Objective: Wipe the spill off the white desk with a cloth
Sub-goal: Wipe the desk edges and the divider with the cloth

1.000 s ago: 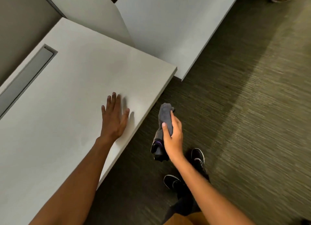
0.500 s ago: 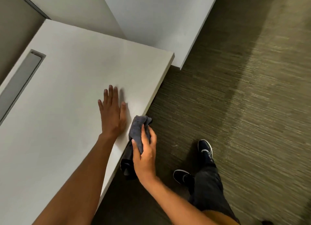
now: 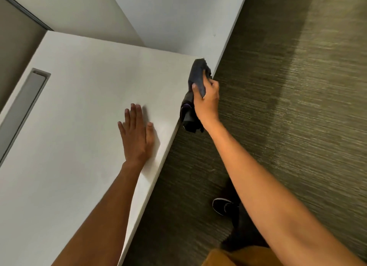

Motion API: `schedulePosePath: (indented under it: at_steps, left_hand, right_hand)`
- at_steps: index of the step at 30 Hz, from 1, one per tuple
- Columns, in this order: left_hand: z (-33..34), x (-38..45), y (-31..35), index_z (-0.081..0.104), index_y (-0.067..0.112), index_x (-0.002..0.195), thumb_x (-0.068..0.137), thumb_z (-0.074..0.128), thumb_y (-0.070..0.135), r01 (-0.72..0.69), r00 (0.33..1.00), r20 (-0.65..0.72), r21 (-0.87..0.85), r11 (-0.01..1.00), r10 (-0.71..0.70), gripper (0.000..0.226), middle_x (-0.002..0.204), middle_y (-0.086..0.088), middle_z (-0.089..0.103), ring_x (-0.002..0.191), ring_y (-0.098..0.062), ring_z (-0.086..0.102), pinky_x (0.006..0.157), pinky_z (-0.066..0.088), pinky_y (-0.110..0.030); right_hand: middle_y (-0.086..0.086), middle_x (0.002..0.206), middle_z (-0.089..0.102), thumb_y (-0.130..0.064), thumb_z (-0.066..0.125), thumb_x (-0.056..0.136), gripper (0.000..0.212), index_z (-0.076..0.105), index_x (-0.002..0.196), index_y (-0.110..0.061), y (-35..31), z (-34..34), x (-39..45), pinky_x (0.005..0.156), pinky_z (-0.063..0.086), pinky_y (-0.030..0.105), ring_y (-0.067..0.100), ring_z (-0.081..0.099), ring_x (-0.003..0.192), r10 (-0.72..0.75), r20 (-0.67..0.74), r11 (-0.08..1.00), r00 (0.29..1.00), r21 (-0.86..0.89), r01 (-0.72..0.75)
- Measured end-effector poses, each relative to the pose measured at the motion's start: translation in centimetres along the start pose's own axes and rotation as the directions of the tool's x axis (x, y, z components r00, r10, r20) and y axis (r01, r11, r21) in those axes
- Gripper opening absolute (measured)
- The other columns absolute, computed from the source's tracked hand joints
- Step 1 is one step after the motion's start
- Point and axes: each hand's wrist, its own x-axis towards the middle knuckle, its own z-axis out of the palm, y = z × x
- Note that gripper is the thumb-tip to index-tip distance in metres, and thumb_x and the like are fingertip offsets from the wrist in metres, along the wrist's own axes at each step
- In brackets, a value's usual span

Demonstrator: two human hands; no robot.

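My right hand (image 3: pixel 206 100) grips the dark cloth (image 3: pixel 196 78) at the white desk (image 3: pixel 83 110)'s far corner, its tail dangling past the edge, my left hand (image 3: pixel 137 138) lies flat and open, and no spill is discernible.

desk (image 3: pixel 79 110) top open, left hand (image 3: pixel 137 138) flat nr edge

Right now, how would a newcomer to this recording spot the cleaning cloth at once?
Find the big white desk and follow its right-hand edge toward the far corner. There the right hand grips a crumpled dark grey cloth, the only dark, soft thing against the pale surface; the left hand lies flat and empty.
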Motion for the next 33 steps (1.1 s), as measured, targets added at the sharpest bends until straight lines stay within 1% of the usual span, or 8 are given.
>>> schedulePosePath:
  at_steps: [5, 12, 16, 20, 26, 28, 31, 33]
  left_hand:
    - [0.4, 0.0, -0.2, 0.000, 0.018, 0.160, 0.101, 0.014, 0.046, 0.001, 1.000, 0.000, -0.001, 1.000, -0.001, 0.067, 0.169, -0.001, -0.006, 0.155, -0.017, -0.010, 0.124, -0.005, -0.049]
    - [0.4, 0.1, -0.1, 0.005, 0.016, 0.160, 0.100, 0.013, 0.046, 0.024, 1.000, -0.006, 0.002, 1.000, -0.024, 0.068, 0.169, -0.004, -0.001, 0.155, -0.019, -0.006, 0.125, -0.003, -0.049]
    - [0.3, -0.1, 0.1, 0.003, 0.016, 0.160, 0.101, 0.014, 0.044, 0.020, 1.000, -0.006, 0.007, 1.000, -0.020, 0.067, 0.169, -0.004, -0.002, 0.155, -0.019, -0.008, 0.125, -0.004, -0.048]
    - [0.3, -0.1, 0.3, 0.006, 0.013, 0.160, 0.099, 0.015, 0.044, 0.043, 0.999, -0.018, -0.004, 0.999, -0.043, 0.069, 0.169, -0.006, 0.000, 0.155, -0.021, -0.006, 0.125, -0.003, -0.046]
    - [0.4, -0.1, 0.1, 0.001, 0.014, 0.160, 0.099, 0.015, 0.048, 0.026, 0.999, -0.023, -0.003, 1.000, -0.026, 0.071, 0.169, -0.006, -0.002, 0.155, -0.020, -0.006, 0.125, -0.003, -0.045]
    - [0.4, 0.0, 0.0, 0.001, 0.014, 0.160, 0.100, 0.015, 0.048, 0.023, 1.000, -0.021, -0.001, 1.000, -0.023, 0.070, 0.169, -0.006, -0.002, 0.155, -0.020, -0.007, 0.125, -0.003, -0.045]
    - [0.3, -0.1, 0.1, 0.002, 0.014, 0.160, 0.101, 0.016, 0.046, 0.013, 1.000, -0.019, 0.002, 1.000, -0.013, 0.069, 0.169, -0.006, -0.002, 0.155, -0.021, -0.006, 0.125, -0.003, -0.046]
    - [0.3, -0.2, 0.1, 0.002, 0.014, 0.159, 0.101, 0.016, 0.046, 0.011, 1.000, -0.020, -0.001, 1.000, -0.011, 0.069, 0.168, -0.007, -0.002, 0.155, -0.021, -0.007, 0.125, -0.004, -0.046]
  right_hand:
    - [0.006, 0.124, 0.043, -0.019, 0.053, 0.098, 0.048, 0.044, 0.144, -0.010, 1.2, 0.4, -5.6, 0.097, 0.038, 0.008, 0.010, 0.051, 0.107, -0.009, 0.096, 1.000, 0.995, 0.003, 0.009]
    - [0.005, 0.124, 0.043, -0.023, 0.051, 0.099, 0.047, 0.044, 0.145, -0.014, 2.5, 1.3, -18.9, 0.100, 0.048, 0.027, 0.011, 0.054, 0.111, 0.022, 0.267, 0.998, 0.963, 0.058, -0.039]
    - [0.002, 0.120, 0.044, -0.024, 0.052, 0.099, 0.047, 0.044, 0.145, -0.016, 2.3, 1.3, -22.1, 0.099, 0.047, 0.028, 0.006, 0.053, 0.110, 0.009, 0.300, 0.994, 0.954, 0.104, -0.042]
    - [0.004, 0.120, 0.044, -0.024, 0.051, 0.100, 0.048, 0.041, 0.146, -0.015, 2.1, 1.5, -19.3, 0.100, 0.046, 0.028, 0.011, 0.053, 0.110, 0.001, 0.228, 0.997, 0.974, 0.073, -0.018]
    - [-0.001, 0.116, 0.042, -0.021, 0.052, 0.099, 0.049, 0.041, 0.146, -0.013, 1.3, 0.6, -7.5, 0.089, 0.035, 0.000, 0.009, 0.050, 0.104, 0.003, 0.103, 1.000, 0.995, -0.015, -0.001]
    - [0.004, 0.115, 0.046, -0.020, 0.053, 0.099, 0.048, 0.044, 0.145, -0.011, 1.0, -0.1, -3.2, 0.089, 0.038, 0.005, 0.015, 0.053, 0.104, 0.021, 0.086, 0.999, 0.996, -0.047, -0.017]
    - [0.016, 0.118, 0.050, -0.020, 0.053, 0.099, 0.046, 0.046, 0.143, -0.010, 0.5, -1.0, 1.8, 0.100, 0.044, 0.030, 0.025, 0.055, 0.109, 0.053, 0.087, 0.997, 0.995, -0.067, -0.047]
    - [0.017, 0.121, 0.050, -0.020, 0.052, 0.099, 0.047, 0.044, 0.145, -0.014, 0.2, -1.4, 3.7, 0.104, 0.044, 0.035, 0.027, 0.055, 0.113, 0.069, 0.094, 0.996, 0.993, -0.071, -0.062]
